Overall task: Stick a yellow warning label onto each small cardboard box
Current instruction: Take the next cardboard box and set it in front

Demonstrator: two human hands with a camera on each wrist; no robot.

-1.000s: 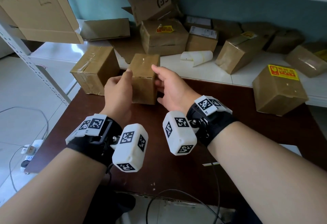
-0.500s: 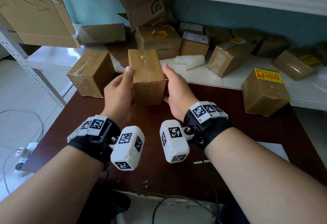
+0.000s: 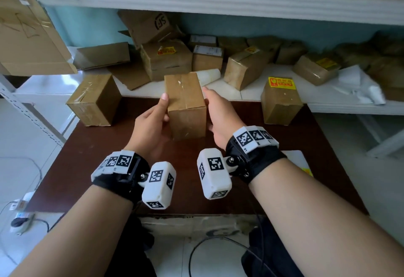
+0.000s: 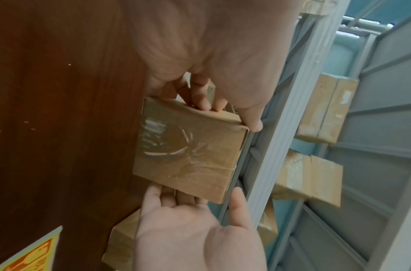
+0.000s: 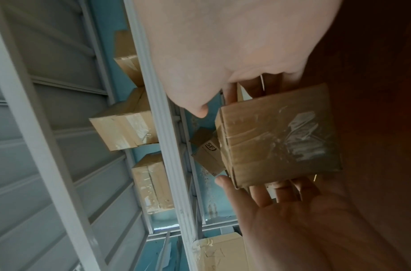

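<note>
A plain small cardboard box [image 3: 185,106] with a taped top stands on end over the dark brown table [image 3: 87,156]; I cannot tell whether it touches the table. My left hand [image 3: 153,119] grips its left side, thumb on the top edge. My right hand [image 3: 218,112] holds the right side, fingers round the back and thumb by the top corner. The left wrist view shows the box [image 4: 188,150] between both hands. A sheet with yellow labels [image 3: 306,170] lies on the table behind my right forearm, mostly hidden.
A box bearing a yellow label [image 3: 281,99] stands at the table's back right. An unlabelled box [image 3: 94,99] sits at the back left. Several more boxes, some labelled, crowd the white shelf [image 3: 273,97] behind. Another shelf [image 3: 218,1] of boxes runs overhead.
Both hands have drawn the box from the table's back edge toward me and tipped its taped face upward. My view has tilted up, and the upper shelf now shows.
</note>
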